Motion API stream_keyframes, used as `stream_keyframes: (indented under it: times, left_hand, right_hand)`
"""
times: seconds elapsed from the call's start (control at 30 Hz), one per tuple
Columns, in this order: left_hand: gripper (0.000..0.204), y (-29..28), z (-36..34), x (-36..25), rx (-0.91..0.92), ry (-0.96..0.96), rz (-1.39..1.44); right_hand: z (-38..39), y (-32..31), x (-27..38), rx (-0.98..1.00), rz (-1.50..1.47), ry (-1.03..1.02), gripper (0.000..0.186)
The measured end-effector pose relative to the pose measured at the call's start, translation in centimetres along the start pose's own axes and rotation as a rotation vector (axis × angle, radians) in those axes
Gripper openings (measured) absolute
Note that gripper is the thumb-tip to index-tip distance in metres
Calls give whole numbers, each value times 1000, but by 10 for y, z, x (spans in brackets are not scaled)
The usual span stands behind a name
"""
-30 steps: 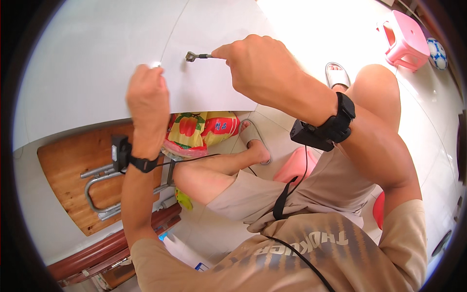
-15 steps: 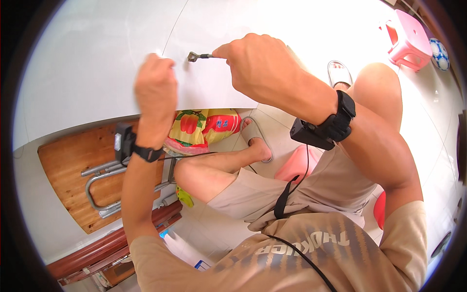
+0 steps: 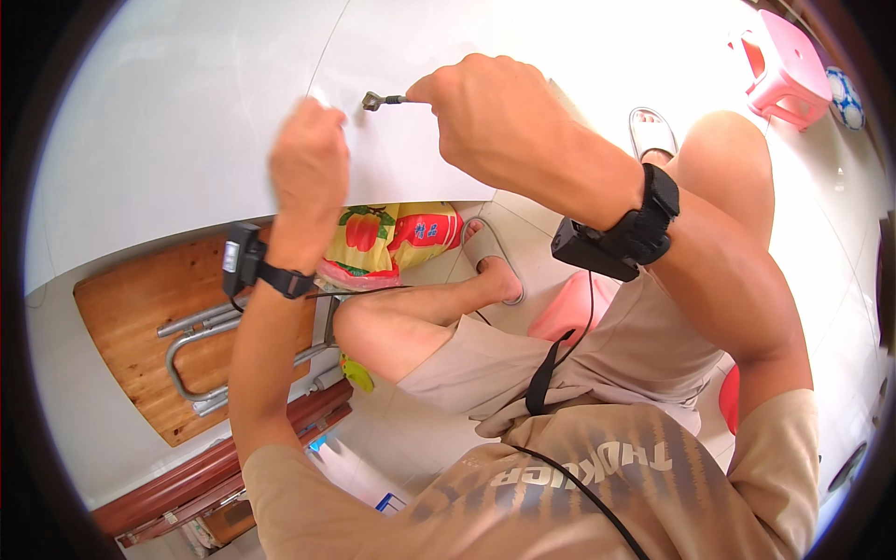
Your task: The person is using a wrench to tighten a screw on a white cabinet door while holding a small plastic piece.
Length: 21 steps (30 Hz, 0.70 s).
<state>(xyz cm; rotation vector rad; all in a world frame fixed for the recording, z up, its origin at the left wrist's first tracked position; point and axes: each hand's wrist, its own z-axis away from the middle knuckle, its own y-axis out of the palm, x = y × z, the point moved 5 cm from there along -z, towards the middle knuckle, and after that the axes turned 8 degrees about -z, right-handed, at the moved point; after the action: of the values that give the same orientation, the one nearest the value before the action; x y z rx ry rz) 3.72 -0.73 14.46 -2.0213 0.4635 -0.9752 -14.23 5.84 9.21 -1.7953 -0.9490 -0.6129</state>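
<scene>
My right hand is closed around the end of a small tool with a notched grey metal head and a dark shaft. The tool's head points left, towards my other hand, above a white surface; its exact kind does not show. Just left of that head, and apart from it, is my left hand, slightly blurred. Its fingers are curled in, and whatever they may hold is hidden. Both wrists wear black straps with small black boxes.
Below the white surface's edge lie a yellow and red printed bag and a wooden board with metal legs. A pink stool and a blue and white ball stand at the far right. Between my legs is a pink object.
My left hand has shifted slightly right, nearer the tool's head. My right hand, still closed on the tool, has moved only a little farther away and left.
</scene>
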Motion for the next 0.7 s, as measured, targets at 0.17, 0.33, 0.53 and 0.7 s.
stream_keyframes:
  times: [0.17,0.33,0.53,0.7]
  left_hand:
    - [12,32,67,-14,341,10,-38]
    - [9,-14,58,17,197,-57,-10]
    - [11,-37,60,21,7,-197,-67]
    - [9,1,100,4,186,-99,76]
  right_hand:
    - [-3,11,-1,32,25,-1,7]
    - [1,7,2,36,43,-20,8]
    - [6,9,7,55,34,-41,11]
    - [5,19,-2,84,5,10,11]
